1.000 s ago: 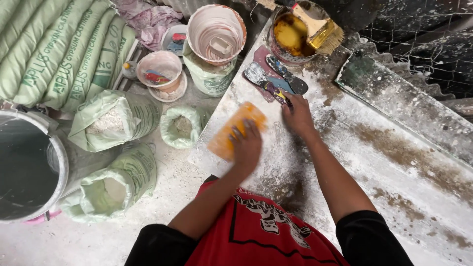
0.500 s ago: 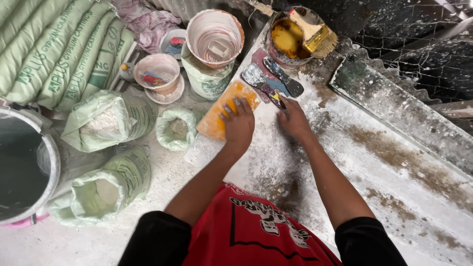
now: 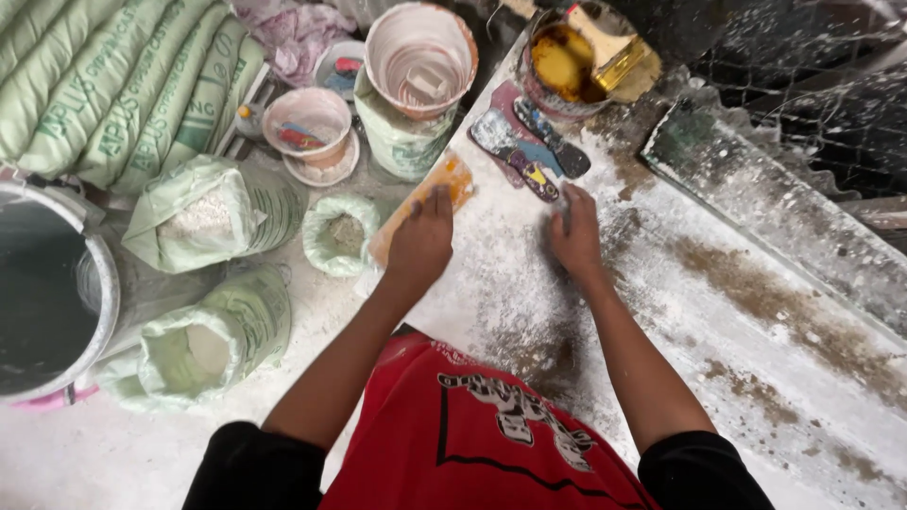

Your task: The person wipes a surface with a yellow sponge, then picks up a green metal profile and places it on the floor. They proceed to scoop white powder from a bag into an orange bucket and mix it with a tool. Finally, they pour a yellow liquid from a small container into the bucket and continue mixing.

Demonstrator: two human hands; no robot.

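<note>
My left hand (image 3: 422, 241) presses down on a flat orange sheet (image 3: 452, 179) that lies at the left edge of a board (image 3: 718, 312) dusted with white powder. My right hand (image 3: 573, 236) rests on the board a little to the right, fingers curled. A small grey thing shows at its fingertips, and I cannot tell whether the hand grips it. Just beyond both hands lie several putty knives (image 3: 529, 151) with coloured handles.
A tin of yellow liquid (image 3: 565, 64) with a brush stands at the board's far end. Left of the board are stacked buckets (image 3: 420, 57), a pink bowl (image 3: 307, 127), open powder sacks (image 3: 213, 222) (image 3: 203, 345), a small bag (image 3: 342, 234) and a large grey drum (image 3: 47, 293).
My left hand has slid the orange sheet away from me and slightly left, toward the buckets. My right hand has stayed almost in place.
</note>
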